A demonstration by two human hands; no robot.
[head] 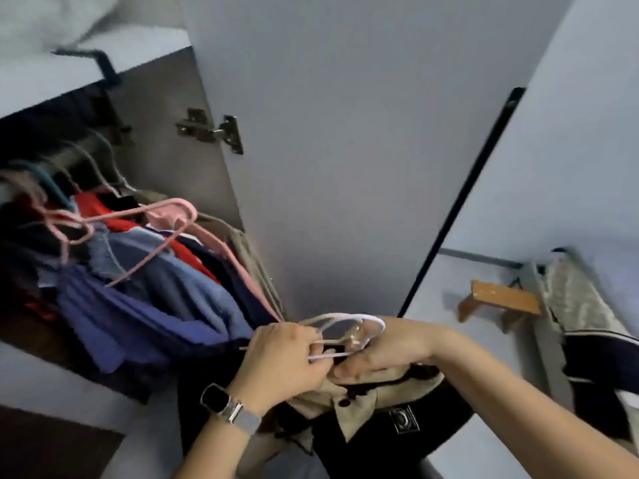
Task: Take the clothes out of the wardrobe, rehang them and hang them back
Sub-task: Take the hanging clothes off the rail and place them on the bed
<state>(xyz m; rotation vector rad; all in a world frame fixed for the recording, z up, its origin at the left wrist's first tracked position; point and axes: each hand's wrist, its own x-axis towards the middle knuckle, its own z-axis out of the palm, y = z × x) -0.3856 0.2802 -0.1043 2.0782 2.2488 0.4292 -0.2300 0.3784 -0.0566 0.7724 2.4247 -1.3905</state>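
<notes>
Hands work a white hanger into a garment in front of the open wardrobe.

Both hands meet low in the frame: the left hand [283, 357], a watch [221, 402] at its wrist, pinches the hanger [345, 331], while the right hand [390, 347] grips the garment [356, 406] at its collar, likely to steady the neck opening as the hanger goes in. The garment, black with a tan collar and a small patch, hangs below the hands, just outside the wardrobe [166, 140]. Inside, red, blue and navy clothes [145, 288] crowd the rail on pink hangers [166, 216], beside the open door [328, 150].
</notes>
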